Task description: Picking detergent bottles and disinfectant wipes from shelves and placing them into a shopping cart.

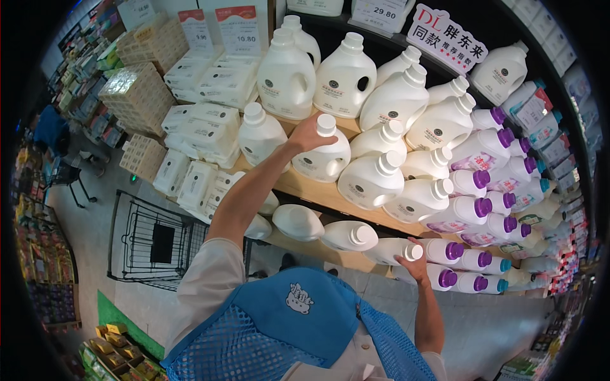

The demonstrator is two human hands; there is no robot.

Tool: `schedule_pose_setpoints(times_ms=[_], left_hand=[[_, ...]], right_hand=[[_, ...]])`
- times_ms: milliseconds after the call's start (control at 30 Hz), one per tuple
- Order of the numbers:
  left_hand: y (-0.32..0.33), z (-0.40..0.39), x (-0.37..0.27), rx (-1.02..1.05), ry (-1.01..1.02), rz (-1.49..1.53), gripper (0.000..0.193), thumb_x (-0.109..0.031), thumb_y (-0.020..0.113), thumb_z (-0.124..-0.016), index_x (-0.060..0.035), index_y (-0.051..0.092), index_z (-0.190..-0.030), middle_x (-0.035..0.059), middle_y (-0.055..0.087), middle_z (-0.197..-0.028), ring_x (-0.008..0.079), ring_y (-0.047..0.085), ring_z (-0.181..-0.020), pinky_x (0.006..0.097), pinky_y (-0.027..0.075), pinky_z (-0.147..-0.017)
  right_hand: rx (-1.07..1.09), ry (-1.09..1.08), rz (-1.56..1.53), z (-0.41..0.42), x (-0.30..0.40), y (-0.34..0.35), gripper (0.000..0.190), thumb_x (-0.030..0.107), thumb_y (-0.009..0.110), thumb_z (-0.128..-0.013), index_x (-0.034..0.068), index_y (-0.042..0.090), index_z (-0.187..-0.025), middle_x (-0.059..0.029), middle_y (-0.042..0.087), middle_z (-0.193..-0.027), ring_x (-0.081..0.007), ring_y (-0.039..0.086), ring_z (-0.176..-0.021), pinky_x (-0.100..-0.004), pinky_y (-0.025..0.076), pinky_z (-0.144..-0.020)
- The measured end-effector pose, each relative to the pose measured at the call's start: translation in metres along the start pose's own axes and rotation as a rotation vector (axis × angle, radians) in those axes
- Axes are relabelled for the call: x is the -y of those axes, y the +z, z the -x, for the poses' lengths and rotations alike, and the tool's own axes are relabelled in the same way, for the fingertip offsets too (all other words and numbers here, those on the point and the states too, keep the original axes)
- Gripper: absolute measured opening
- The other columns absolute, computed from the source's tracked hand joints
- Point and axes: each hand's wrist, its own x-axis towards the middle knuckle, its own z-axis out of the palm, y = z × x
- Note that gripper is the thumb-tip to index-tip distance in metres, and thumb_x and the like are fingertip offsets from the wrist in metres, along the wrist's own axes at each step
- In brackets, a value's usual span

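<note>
My left hand (310, 135) reaches across the middle shelf and grips a white plastic detergent jug (318, 162) around the neck, just under its white cap. That jug stands upright in the front row, right of a similar jug (262, 138). Lower down on the right, my right hand (413, 264) has its fingers around the capped neck of another white jug (386, 251) on the bottom shelf. Left of it on that shelf are more white jugs (350, 235). Bigger handled jugs (347, 78) stand in the row behind.
Purple-capped bottles (481, 147) fill the shelves at right. Packs of tissues (209, 126) are stacked at left. A black wire shopping cart (143, 238) stands at lower left, by the shelf end. A person (52, 131) with another cart is farther off at left.
</note>
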Motion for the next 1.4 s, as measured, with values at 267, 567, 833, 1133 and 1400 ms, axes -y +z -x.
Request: schedule_pose_setpoints(times_ms=[267, 567, 833, 1133, 1400], left_hand=[[-0.005, 0.001, 0.002, 0.029, 0.026, 0.000, 0.064, -0.037, 0.093, -0.078, -0.0072, 0.064, -0.126, 0.0149, 0.076, -0.120, 0.0305, 0.073, -0.114, 0.0429, 0.055, -0.101], [-0.003, 0.013, 0.006, -0.008, 0.036, 0.024, 0.063, -0.035, 0.093, -0.076, -0.0067, 0.065, -0.125, 0.0154, 0.076, -0.116, 0.0316, 0.073, -0.111, 0.0439, 0.056, -0.100], [-0.006, 0.012, 0.009, 0.075, 0.032, 0.080, 0.072, -0.038, 0.093, -0.080, -0.0062, 0.059, -0.135, 0.0159, 0.072, -0.128, 0.0283, 0.069, -0.120, 0.0417, 0.053, -0.106], [-0.073, -0.027, 0.004, -0.575, 0.157, -0.158, 0.112, -0.034, 0.095, -0.080, 0.0033, 0.029, -0.163, 0.0265, 0.043, -0.158, 0.0417, 0.040, -0.151, 0.0503, 0.033, -0.128], [-0.142, -0.098, 0.035, -0.562, 0.024, -0.403, 0.132, -0.033, 0.101, -0.060, 0.0007, 0.024, -0.161, 0.0308, 0.046, -0.151, 0.0506, 0.044, -0.143, 0.0572, 0.040, -0.120]], right_hand=[[-0.032, -0.040, 0.024, 0.001, -0.001, 0.000, 0.091, 0.023, 0.100, -0.068, 0.004, 0.058, -0.146, -0.0142, 0.063, -0.139, -0.0266, 0.065, -0.125, -0.0409, 0.053, -0.110], [-0.029, -0.009, -0.038, 0.000, 0.000, 0.003, 0.090, 0.020, 0.100, -0.067, 0.002, 0.057, -0.145, -0.0147, 0.063, -0.137, -0.0273, 0.064, -0.125, -0.0415, 0.053, -0.109], [-0.031, -0.021, -0.001, -0.001, -0.004, 0.002, 0.090, 0.021, 0.100, -0.067, 0.002, 0.057, -0.144, -0.0149, 0.063, -0.136, -0.0280, 0.065, -0.124, -0.0420, 0.053, -0.109], [-0.037, -0.019, -0.009, 0.000, 0.000, 0.001, 0.089, 0.025, 0.101, -0.064, 0.002, 0.060, -0.140, -0.0156, 0.060, -0.134, -0.0305, 0.063, -0.126, -0.0439, 0.052, -0.110], [-0.066, -0.022, 0.011, 0.002, 0.001, 0.004, 0.090, 0.025, 0.101, -0.064, 0.003, 0.059, -0.141, -0.0158, 0.060, -0.134, -0.0311, 0.064, -0.125, -0.0443, 0.052, -0.109]])
